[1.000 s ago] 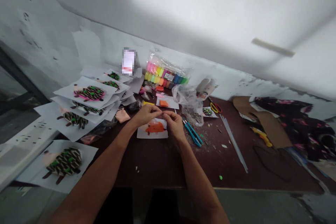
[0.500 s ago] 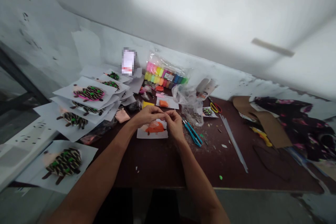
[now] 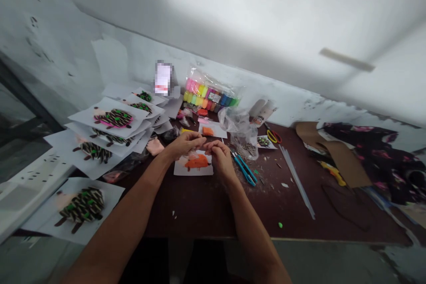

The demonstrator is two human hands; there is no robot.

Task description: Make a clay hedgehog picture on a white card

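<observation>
My left hand [image 3: 187, 143] and my right hand [image 3: 219, 154] hover close together above a small white card [image 3: 196, 172]. Orange modelling clay [image 3: 199, 161] is spread on that card in an animal-like body shape, with a paler patch at its left and a dark bit below. The fingers of both hands are pinched; whatever lies between them is too small to make out. Just beyond the hands, a lump of orange clay [image 3: 208, 131] rests on another white sheet [image 3: 218, 128]. To the left of my left hand sits a pale pink clay lump [image 3: 155, 146].
At left are stacked papers with hedgehog pictures [image 3: 115, 117]. Bagged coloured clay [image 3: 213, 95] leans on the wall. Right of my hands lie blue-handled tweezers [image 3: 245, 171], a plastic bag of sticks [image 3: 244, 144], scissors [image 3: 273, 136], clear glue sticks [image 3: 297, 184] and cardboard [image 3: 346, 164].
My fingertips have drawn slightly apart, leaving a small gap between the two hands. The card and the other things on the table stay where they were.
</observation>
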